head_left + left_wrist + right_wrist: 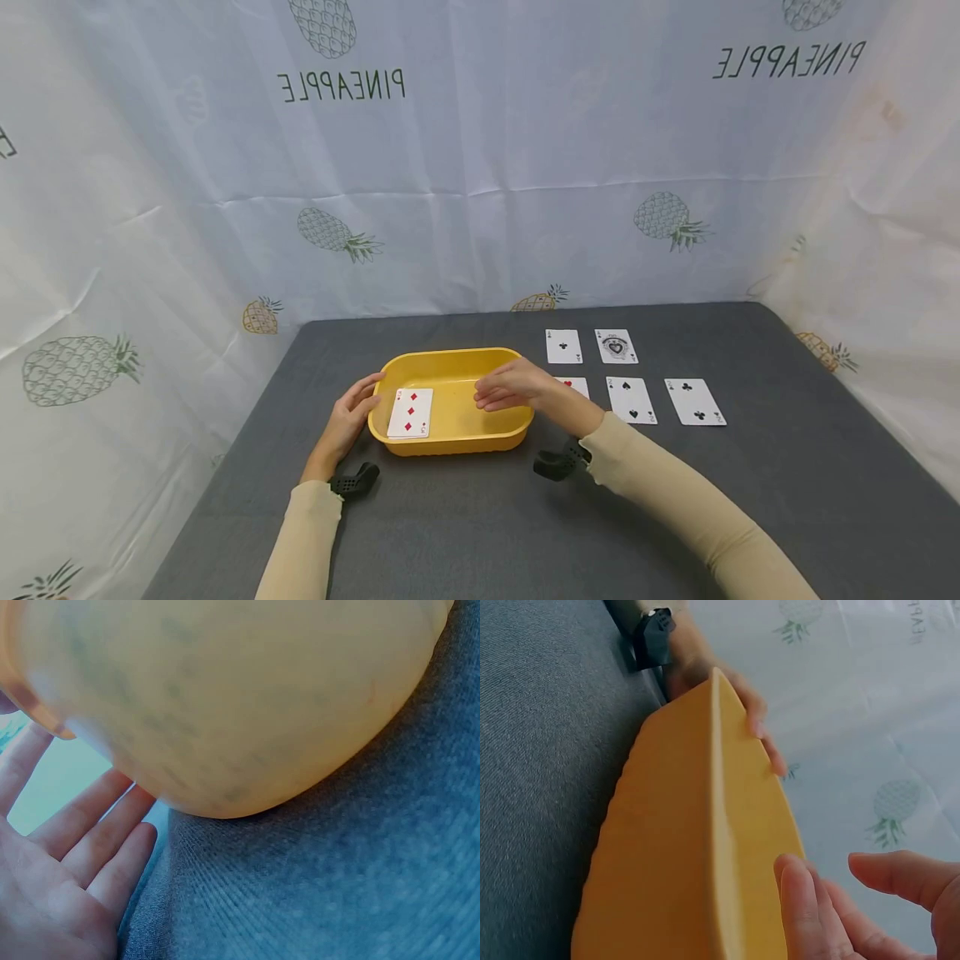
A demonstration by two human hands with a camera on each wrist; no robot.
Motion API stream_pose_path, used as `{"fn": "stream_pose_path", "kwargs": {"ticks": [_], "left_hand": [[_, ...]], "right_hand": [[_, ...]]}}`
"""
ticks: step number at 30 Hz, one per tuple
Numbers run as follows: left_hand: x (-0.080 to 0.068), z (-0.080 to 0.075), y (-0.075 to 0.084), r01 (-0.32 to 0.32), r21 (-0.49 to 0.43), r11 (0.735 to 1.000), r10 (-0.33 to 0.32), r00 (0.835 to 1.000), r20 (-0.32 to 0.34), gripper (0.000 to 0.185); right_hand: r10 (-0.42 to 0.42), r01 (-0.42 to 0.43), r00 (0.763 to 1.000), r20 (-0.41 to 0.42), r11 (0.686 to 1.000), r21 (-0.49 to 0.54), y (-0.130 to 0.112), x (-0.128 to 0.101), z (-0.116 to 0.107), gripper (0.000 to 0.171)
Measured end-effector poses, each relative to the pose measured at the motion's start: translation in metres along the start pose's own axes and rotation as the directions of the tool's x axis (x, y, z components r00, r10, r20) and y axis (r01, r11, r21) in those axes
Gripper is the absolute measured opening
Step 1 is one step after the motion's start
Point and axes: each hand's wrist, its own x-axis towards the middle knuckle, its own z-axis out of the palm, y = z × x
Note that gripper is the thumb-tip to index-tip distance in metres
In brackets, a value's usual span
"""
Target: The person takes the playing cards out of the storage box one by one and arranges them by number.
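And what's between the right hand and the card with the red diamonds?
In the head view, only bare floor of the yellow tray lies between the right hand and that card.

- Head: from above and behind both arms, facing forward and down, farthest off, taking in the bench [450, 533] and pineapple-print curtain [480, 150].
- Left wrist: very near, past the left hand [75, 862] onto the yellow tray's [247, 727] outer side.
- Right wrist: near, turned sideways, facing along the tray.
- Head and right wrist share tray, curtain, both hands.
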Motion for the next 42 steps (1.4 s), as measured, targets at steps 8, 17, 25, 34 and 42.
{"fn": "stream_pose_path", "kwargs": {"ticks": [8,17,25,34,42], "left_hand": [[0.000,0.001,0.001,0.003,-0.005,1.000,-0.003,1.000,0.002,0.052],[0.001,0.001,0.000,-0.001,-0.023,1.000,0.001,1.000,-0.001,0.051],[0.002,0.003,0.000,0.015,-0.028,0.999,-0.016,1.000,-0.015,0.051],[0.003,0.003,0.000,0.006,-0.035,0.999,-0.007,1.000,-0.022,0.051],[0.001,0.000,0.001,-0.007,-0.053,0.999,0.006,1.000,-0.020,0.052]], "right_hand": [[0.054,-0.052,0.996,-0.072,0.998,0.024,0.009,0.024,0.024,0.030],[0.129,-0.121,0.981,-0.143,0.991,0.063,0.017,0.047,0.046,0.023],[0.172,-0.159,0.974,-0.145,0.982,0.099,0.015,0.049,0.062,0.029],[0.059,-0.048,0.995,-0.082,0.990,0.134,0.021,0.039,0.072,0.035],[0.236,-0.166,0.938,-0.254,0.948,0.271,0.015,0.059,0.087,0.039]]}}
